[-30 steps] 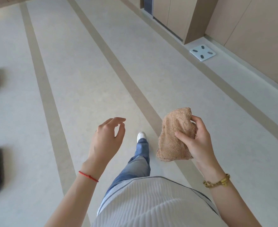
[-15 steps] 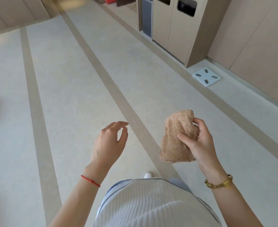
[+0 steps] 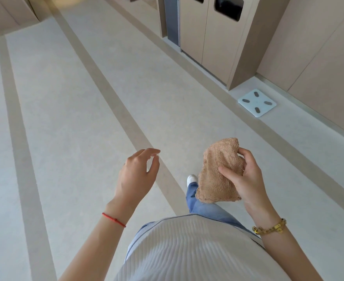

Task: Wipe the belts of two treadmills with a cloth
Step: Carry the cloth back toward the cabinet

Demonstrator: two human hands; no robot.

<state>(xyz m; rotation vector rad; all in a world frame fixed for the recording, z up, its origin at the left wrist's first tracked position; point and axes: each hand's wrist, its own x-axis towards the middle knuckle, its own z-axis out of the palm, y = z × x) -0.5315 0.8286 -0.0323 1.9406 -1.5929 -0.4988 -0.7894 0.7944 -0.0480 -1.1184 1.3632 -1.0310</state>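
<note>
My right hand (image 3: pixel 246 179) grips a tan fluffy cloth (image 3: pixel 217 171), bunched up and hanging in front of my waist, thumb across its front. My left hand (image 3: pixel 136 173) floats beside it at the same height, fingers loosely curled and holding nothing. No treadmill or belt shows in this view. My white shoe (image 3: pixel 191 179) and blue-jeaned leg step forward below the cloth.
Pale floor with darker beige stripes (image 3: pixel 126 118) runs ahead. A beige cabinet with two bin openings (image 3: pixel 217 37) stands at upper right against the wall. A white bathroom scale (image 3: pixel 257 102) lies on the floor beside it.
The view has moved forward and tilted up; the dark objects at the left edge have left the frame, and the cabinet and scale came closer. Both hands keep their poses.
</note>
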